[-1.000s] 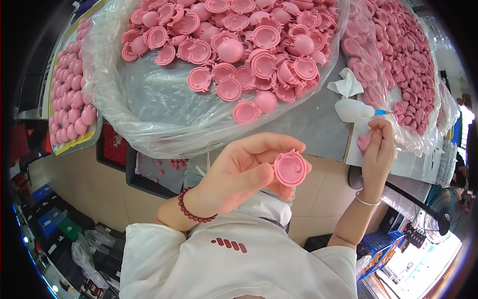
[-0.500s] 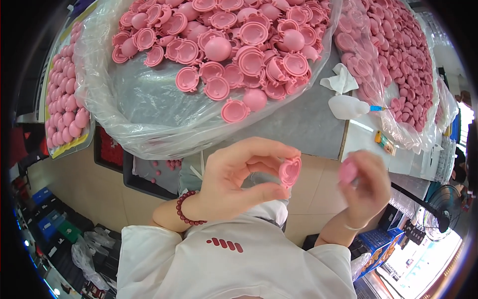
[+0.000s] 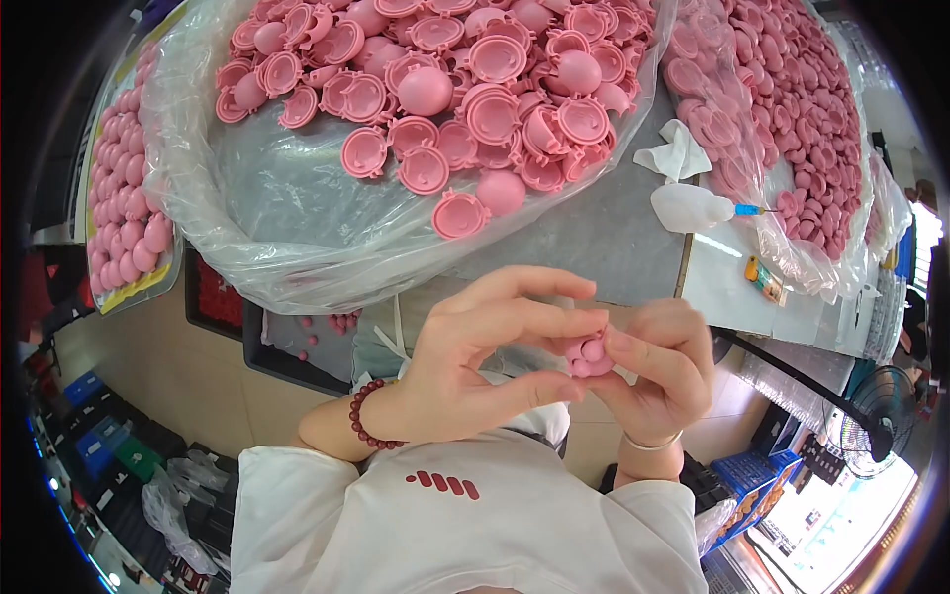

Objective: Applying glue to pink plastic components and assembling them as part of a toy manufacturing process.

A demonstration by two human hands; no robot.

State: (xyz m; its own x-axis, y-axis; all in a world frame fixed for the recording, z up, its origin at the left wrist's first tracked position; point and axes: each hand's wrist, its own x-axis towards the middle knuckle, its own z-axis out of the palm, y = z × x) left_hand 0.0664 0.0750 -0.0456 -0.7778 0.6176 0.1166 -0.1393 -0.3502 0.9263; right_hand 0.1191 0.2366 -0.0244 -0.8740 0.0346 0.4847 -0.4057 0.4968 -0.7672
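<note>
My left hand (image 3: 475, 361) and my right hand (image 3: 658, 371) meet close in front of my chest. Between their fingertips sits a small pink plastic shell (image 3: 586, 356), gripped from both sides; a little round pink piece is pressed against it. Most of the shell is hidden by my fingers. A red bead bracelet (image 3: 361, 416) circles my left wrist and a thin bangle (image 3: 653, 444) my right. Just beyond my hands lies a clear plastic bag (image 3: 257, 198) holding several loose pink shells (image 3: 465, 89).
A second clear bag of pink parts (image 3: 792, 129) fills the right of the grey table (image 3: 594, 238). A white squeeze bottle with a blue tip (image 3: 693, 208) and a crumpled tissue (image 3: 673, 153) lie between the bags. A tray of pink domes (image 3: 124, 198) stands at left. A fan (image 3: 876, 416) is low right.
My right hand has left the bag at the right and come in to my left hand with a small pink piece. Both hands now hold the shell together.
</note>
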